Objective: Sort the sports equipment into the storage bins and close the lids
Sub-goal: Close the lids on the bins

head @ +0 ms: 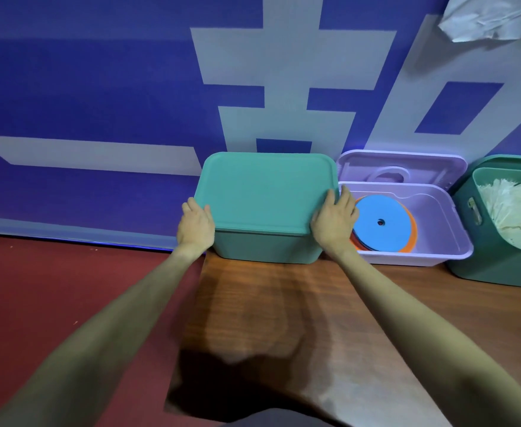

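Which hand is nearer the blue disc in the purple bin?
Right. The right hand holds the teal lid's right edge, right beside the blue disc. The left hand is on the lid's left edge, with the whole teal bin between.

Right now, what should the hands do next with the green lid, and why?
Probably press the teal lid down onto its teal bin. The left hand and right hand hold its two sides, and it already covers the bin, though whether it has clicked shut is unclear.
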`<act>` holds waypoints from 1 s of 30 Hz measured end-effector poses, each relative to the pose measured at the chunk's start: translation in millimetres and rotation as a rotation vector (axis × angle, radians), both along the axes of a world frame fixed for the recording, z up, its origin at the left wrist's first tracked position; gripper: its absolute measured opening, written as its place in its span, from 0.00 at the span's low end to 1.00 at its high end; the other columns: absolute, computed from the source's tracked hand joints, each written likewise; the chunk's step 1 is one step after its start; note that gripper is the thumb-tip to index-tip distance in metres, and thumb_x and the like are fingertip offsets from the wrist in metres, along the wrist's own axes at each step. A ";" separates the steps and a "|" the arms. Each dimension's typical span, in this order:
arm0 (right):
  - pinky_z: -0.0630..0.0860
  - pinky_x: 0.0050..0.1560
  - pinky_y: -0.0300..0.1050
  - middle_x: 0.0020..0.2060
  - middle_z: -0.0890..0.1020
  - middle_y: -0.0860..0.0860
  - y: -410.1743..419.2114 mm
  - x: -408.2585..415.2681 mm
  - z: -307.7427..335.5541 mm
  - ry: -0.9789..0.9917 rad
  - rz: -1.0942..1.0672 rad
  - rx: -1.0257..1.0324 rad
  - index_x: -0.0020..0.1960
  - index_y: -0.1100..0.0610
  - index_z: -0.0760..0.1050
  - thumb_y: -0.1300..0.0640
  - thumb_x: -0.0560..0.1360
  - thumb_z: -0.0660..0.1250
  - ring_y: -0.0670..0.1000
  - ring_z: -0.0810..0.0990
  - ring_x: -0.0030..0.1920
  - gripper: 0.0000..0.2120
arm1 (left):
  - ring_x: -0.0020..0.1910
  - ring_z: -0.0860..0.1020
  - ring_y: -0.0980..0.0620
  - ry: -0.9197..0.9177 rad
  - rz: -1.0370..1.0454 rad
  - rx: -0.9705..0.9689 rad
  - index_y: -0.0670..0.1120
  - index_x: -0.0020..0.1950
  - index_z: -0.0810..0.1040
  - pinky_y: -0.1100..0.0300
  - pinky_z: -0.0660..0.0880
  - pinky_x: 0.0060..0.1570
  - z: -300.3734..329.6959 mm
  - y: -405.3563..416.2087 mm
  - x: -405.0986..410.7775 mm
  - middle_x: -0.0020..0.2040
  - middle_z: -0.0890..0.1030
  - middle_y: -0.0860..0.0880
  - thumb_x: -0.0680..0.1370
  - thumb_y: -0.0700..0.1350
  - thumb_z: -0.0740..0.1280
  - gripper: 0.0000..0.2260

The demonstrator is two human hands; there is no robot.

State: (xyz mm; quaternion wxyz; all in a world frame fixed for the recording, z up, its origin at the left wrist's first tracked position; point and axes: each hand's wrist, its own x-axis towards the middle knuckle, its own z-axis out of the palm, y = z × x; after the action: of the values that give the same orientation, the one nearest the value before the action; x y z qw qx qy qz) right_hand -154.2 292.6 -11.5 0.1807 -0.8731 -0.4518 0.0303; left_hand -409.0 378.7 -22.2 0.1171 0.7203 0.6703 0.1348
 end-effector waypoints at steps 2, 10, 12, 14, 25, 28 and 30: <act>0.54 0.71 0.56 0.76 0.55 0.60 16.9 11.4 4.0 0.002 0.122 -0.066 0.73 0.61 0.59 0.56 0.76 0.59 0.60 0.53 0.75 0.27 | 0.55 0.75 0.36 0.071 -0.011 -0.033 0.33 0.65 0.64 0.46 0.74 0.47 6.2 3.8 -1.0 0.59 0.71 0.35 0.83 0.46 0.53 0.18; 0.48 0.75 0.53 0.76 0.46 0.63 63.0 37.6 14.2 0.024 0.244 -0.165 0.77 0.62 0.50 0.52 0.81 0.51 0.60 0.46 0.77 0.28 | 0.78 0.43 0.41 0.339 -0.293 -0.048 0.46 0.79 0.46 0.42 0.47 0.74 24.6 40.1 22.2 0.79 0.43 0.39 0.84 0.51 0.49 0.26; 0.45 0.76 0.51 0.75 0.48 0.66 66.9 40.7 10.2 -0.011 0.258 -0.122 0.76 0.65 0.50 0.53 0.82 0.50 0.62 0.47 0.76 0.27 | 0.78 0.42 0.41 0.361 -0.338 -0.047 0.47 0.79 0.46 0.42 0.45 0.74 27.1 55.4 37.1 0.79 0.43 0.42 0.83 0.53 0.49 0.26; 0.44 0.76 0.50 0.75 0.49 0.68 66.1 41.7 3.7 -0.021 0.254 -0.069 0.76 0.67 0.51 0.54 0.82 0.49 0.63 0.48 0.76 0.27 | 0.78 0.43 0.42 0.389 -0.408 -0.033 0.49 0.79 0.47 0.41 0.45 0.74 29.1 70.0 53.3 0.79 0.43 0.44 0.83 0.53 0.49 0.25; 0.51 0.73 0.43 0.76 0.53 0.61 67.1 55.6 -12.9 0.222 0.219 0.111 0.75 0.66 0.55 0.59 0.82 0.51 0.59 0.56 0.75 0.23 | 0.78 0.52 0.50 0.310 -1.018 -0.005 0.47 0.79 0.52 0.49 0.51 0.75 40.1 105.3 187.4 0.79 0.53 0.48 0.84 0.49 0.52 0.24; 0.49 0.72 0.37 0.77 0.53 0.59 64.5 60.4 -14.9 0.278 0.219 0.159 0.76 0.65 0.55 0.64 0.81 0.52 0.56 0.54 0.76 0.24 | 0.78 0.51 0.50 0.311 -0.992 -0.020 0.48 0.79 0.49 0.49 0.48 0.75 27.4 103.1 199.3 0.79 0.52 0.50 0.84 0.51 0.48 0.24; 0.49 0.72 0.37 0.77 0.54 0.58 63.3 60.0 -15.0 0.307 0.206 0.179 0.76 0.65 0.55 0.66 0.79 0.52 0.54 0.54 0.76 0.25 | 0.78 0.50 0.51 0.288 -0.970 0.028 0.48 0.79 0.49 0.50 0.47 0.76 18.8 100.2 196.9 0.79 0.52 0.51 0.84 0.51 0.47 0.23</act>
State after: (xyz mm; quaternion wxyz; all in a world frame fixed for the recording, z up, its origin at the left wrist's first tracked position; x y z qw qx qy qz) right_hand -94.2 356.0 -26.5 0.3204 -0.7878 -0.5067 0.1411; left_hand -212.1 478.8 -3.4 0.0629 0.9616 0.2658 -0.0270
